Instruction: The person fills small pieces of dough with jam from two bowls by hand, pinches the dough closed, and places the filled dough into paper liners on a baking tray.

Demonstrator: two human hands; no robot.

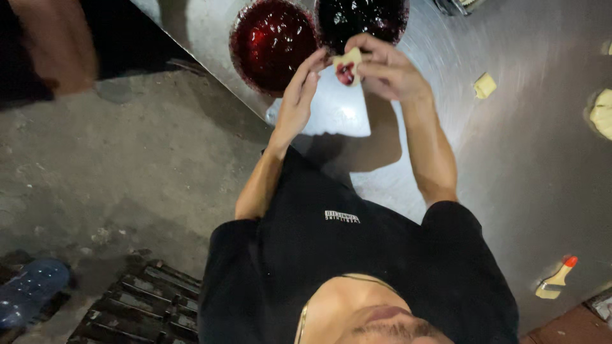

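Note:
I hold a small pale dough piece [349, 59] with a dab of red jam in its middle between both hands, above a steel table [523, 172]. My left hand [298, 95] touches its left edge with the fingertips. My right hand [386, 69] pinches the dough from the right and over the top. Just beyond the hands stand a bowl of bright red jam [271, 41] and a bowl of darker jam [360, 18]. Under the hands lies a white board [335, 111].
A small dough square [484, 85] and a larger dough lump [602, 113] lie on the table to the right. A brush with an orange tip [556, 280] lies near the right edge. On the concrete floor at left are a drain grate [140, 309] and a blue bottle [29, 286].

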